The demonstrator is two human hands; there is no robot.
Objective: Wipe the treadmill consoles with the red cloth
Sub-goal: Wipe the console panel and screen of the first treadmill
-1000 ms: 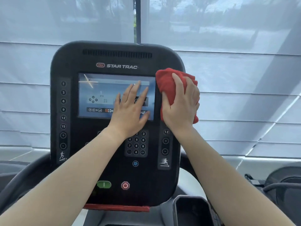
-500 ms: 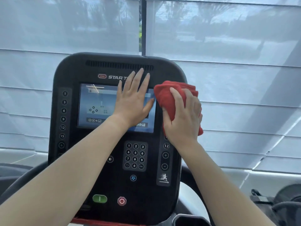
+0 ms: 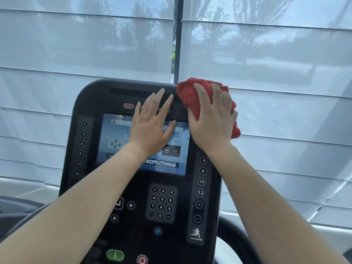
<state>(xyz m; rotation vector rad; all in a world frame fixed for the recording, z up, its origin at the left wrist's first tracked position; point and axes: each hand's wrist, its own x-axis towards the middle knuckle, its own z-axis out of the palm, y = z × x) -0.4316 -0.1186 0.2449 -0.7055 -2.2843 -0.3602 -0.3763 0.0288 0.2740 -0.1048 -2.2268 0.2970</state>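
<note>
The black treadmill console (image 3: 91, 103) fills the middle of the head view, with a lit screen (image 3: 116, 141), number buttons down both sides and a keypad (image 3: 162, 203) below. My right hand (image 3: 211, 119) presses the bunched red cloth (image 3: 187, 94) against the console's top right corner. My left hand (image 3: 152, 126) lies flat with fingers spread over the upper right of the screen and the brand strip, holding nothing. The cloth and hand hide the corner's edge.
White window blinds (image 3: 76, 54) hang behind the console, split by a dark window post (image 3: 178, 44). A green start button (image 3: 115, 255) and a red stop button (image 3: 142, 260) sit at the console's bottom. A dark curved handrail (image 3: 234, 231) runs lower right.
Both hands have moved up the console: the cloth went from the right button column to the top right corner, and my left hand slid from mid-screen to the screen's upper edge.
</note>
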